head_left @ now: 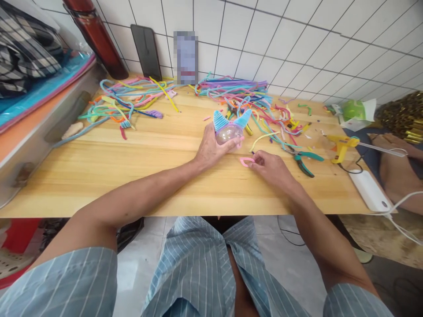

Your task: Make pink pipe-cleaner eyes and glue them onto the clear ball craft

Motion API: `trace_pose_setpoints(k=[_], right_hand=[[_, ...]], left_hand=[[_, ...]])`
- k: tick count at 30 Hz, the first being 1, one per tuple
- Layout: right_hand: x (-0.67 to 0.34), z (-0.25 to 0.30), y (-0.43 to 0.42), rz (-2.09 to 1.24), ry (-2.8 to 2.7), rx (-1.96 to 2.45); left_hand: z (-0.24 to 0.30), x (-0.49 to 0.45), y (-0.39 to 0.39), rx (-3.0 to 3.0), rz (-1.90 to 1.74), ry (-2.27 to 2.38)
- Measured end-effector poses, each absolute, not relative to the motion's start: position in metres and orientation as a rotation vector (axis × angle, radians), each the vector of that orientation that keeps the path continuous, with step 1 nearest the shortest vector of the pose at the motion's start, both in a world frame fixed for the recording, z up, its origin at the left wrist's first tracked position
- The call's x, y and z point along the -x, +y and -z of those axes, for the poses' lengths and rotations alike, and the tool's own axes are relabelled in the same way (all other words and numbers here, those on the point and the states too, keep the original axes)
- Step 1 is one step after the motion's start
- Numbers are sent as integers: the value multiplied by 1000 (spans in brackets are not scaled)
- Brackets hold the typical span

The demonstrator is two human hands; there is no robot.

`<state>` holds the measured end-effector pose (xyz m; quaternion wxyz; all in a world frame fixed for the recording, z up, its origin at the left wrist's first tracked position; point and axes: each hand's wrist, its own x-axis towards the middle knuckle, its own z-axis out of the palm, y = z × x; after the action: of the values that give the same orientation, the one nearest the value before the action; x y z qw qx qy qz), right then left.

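My left hand [213, 149] is closed around a clear plastic ball [228, 134] above the table. Two blue ear-shaped pieces of pipe cleaner [243, 119] stand up from the ball's far side, and a bit of pink shows at its near edge by my thumb. To the right, my right hand [269, 165] pinches a small loop of pink pipe cleaner [246, 162], apart from the ball. Pliers with teal and black handles [306, 161] lie just right of my right hand. A pale yellow pipe cleaner [262, 140] rests beyond my right fingers.
Piles of coloured pipe cleaners [231, 90] lie along the tiled wall. A yellow glue gun [342, 147] and a white power strip [370, 189] are at the right, near another person's limb [399, 171]. Two phones [147, 53] and a red flask [99, 39] stand at the back; a plastic bin [49, 132] is left.
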<state>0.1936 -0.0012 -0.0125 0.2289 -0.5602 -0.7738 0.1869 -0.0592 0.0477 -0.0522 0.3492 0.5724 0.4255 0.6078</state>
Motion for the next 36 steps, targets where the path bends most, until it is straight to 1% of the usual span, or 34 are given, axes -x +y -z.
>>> trace_pose_setpoints(k=[4,11,14,19,22,26,32,36], right_hand=[[-194,4,-3,-781,-1854,1507],[-182,-7,-1,-1186,-1451,1281],[-176,-11,-1,-1370,-1336,1229],[-172,-15,-4,-1564,-1207,1216],[-171,-15,-5,-1581,-1169,1228],[-170,-13,-6,-1497,-1182,1228],[-170,-15,-8,-1474,-1183,1219],[-168,-19,-8,-1388,-1244,1237]], left_hand=[[53,62,48,-1549,-1495,1066],[55,62,43,-1515,-1502,1094],[49,61,41,-1510,-1507,1110],[37,64,42,-1484,-1446,1161],[33,66,42,-1495,-1381,1212],[32,73,39,-1517,-1330,1233],[34,89,36,-1574,-1251,1130],[40,93,38,-1628,-1243,1040]])
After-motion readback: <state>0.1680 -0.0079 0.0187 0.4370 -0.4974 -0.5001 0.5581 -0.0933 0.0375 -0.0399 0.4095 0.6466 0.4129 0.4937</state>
